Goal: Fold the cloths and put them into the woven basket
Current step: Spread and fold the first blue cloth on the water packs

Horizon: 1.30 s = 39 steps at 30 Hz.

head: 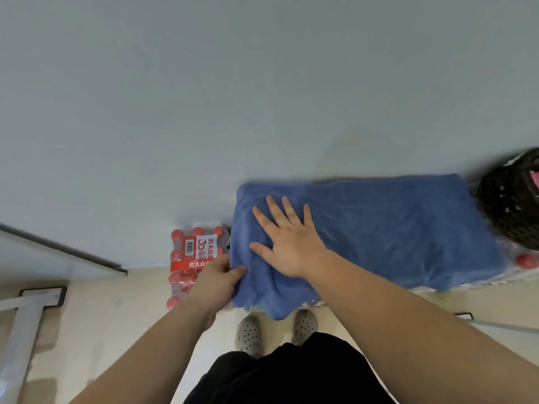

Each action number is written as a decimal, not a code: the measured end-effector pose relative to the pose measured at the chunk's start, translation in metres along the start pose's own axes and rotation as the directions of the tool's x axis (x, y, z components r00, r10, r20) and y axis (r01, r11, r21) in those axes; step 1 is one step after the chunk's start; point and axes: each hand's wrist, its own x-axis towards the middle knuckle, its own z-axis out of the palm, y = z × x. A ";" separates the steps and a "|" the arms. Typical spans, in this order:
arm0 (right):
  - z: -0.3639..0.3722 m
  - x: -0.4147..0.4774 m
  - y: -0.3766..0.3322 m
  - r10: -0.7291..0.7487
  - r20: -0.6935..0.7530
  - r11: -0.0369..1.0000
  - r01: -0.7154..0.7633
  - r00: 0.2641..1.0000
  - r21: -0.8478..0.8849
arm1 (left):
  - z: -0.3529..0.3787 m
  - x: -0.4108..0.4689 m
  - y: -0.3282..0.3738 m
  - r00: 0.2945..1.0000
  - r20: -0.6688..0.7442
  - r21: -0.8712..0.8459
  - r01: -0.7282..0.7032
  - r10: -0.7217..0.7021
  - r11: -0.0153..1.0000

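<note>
A blue cloth (393, 228) lies spread over a low stack against the wall, its near left corner hanging over the edge. My right hand (287, 240) lies flat on the cloth's left part, fingers straight and spread. My left hand (217, 277) pinches the cloth's left edge between thumb and fingers. The dark woven basket (513, 205) stands at the far right, just past the cloth's right end, with something pink showing inside it.
A shrink-wrapped pack of red-capped water bottles (191, 258) stands on the floor left of the cloth. More red caps (526, 261) show under the cloth's right end. A grey wall fills the upper view. My feet in perforated clogs (249, 333) stand below the cloth.
</note>
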 end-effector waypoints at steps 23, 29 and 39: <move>-0.068 0.039 -0.064 0.089 -0.007 0.991 -0.088 0.996 0.099 | -0.016 -0.030 0.005 0.927 0.126 0.135 -0.370 0.354 0.919; -0.062 0.038 -0.046 0.111 -0.064 0.991 -0.105 0.992 0.088 | -0.015 -0.026 0.001 0.952 0.108 0.205 -0.303 0.286 0.931; -0.051 0.038 -0.021 0.465 -0.107 0.517 -0.171 0.879 0.838 | -0.010 -0.023 -0.014 0.979 0.112 0.171 -0.186 0.168 0.968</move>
